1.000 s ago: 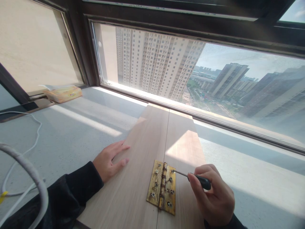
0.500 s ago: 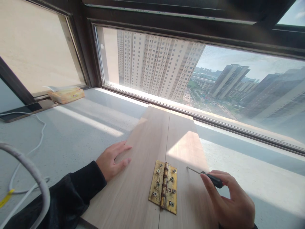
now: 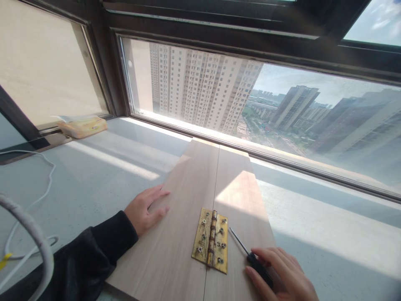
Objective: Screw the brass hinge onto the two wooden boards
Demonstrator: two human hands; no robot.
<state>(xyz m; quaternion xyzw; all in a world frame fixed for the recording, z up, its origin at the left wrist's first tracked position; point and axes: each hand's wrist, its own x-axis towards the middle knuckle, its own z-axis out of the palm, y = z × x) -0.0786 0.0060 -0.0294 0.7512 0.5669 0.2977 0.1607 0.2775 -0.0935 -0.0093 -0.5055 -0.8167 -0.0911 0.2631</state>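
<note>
Two pale wooden boards (image 3: 178,234) lie side by side on the sill, and a worn brass hinge (image 3: 211,241) with several screws in it spans the seam between them. My left hand (image 3: 147,211) rests on the left board's outer edge, thumb and fingers apart, holding nothing. Held in my right hand (image 3: 282,271) is a screwdriver (image 3: 259,269) with a black handle. Its thin metal shaft points up and left, and the tip is just right of the hinge's upper right side, apart from the screws.
A tissue pack (image 3: 83,126) and a phone (image 3: 37,146) lie at the back left of the pale sill (image 3: 103,175). White cables (image 3: 46,246) loop at the left. A dark-framed window runs behind the boards.
My right hand has moved left and down. The screwdriver's tip has come closer to the hinge, and its shaft slants more steeply. The whole view has shifted slightly. My left hand stays on the board.
</note>
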